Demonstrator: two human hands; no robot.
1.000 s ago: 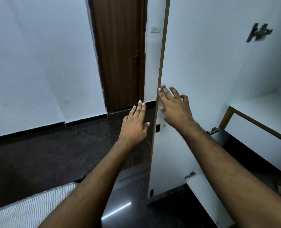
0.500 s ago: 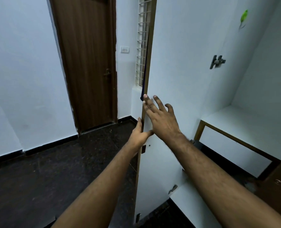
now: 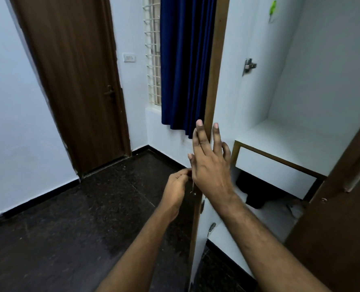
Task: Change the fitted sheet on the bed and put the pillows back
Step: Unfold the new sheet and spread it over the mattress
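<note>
Right hand (image 3: 209, 167): raised in front of the edge of the open wardrobe door (image 3: 214, 81). Fingers are spreading straight and upward; two fingertips are showing on either side of the brown door edge. Whether the palm is actually touching the door cannot be told. It is holding nothing.

Left hand (image 3: 178, 186): sitting lower and just to the left of the right hand, close to the door's outer face. Its fingers are curling inward near the door edge. Whether they are gripping a handle or anything else cannot be told, since the right hand is covering that spot.

Beyond the right hand, the door's white inner face is showing a metal hinge (image 3: 248, 66) high up and a small green object (image 3: 272, 9) near the top. To the right of both hands, the wardrobe interior is showing a white shelf (image 3: 280, 148) with a brown front edge; below it, something dark (image 3: 257, 192) is lying in the lower compartment. At far right, a second brown door (image 3: 343, 207) with a metal handle (image 3: 359, 175) is standing open.

Beyond the hands and up, a dark blue curtain (image 3: 185, 64) is hanging over a window grille (image 3: 152, 49). Farther left, a brown room door (image 3: 73, 81) is standing closed, with a white wall switch (image 3: 129, 57) beside it. Below both arms, a dark speckled floor (image 3: 69, 228) is running to the white walls.

The fitted sheet, bed and pillows are not in view.
</note>
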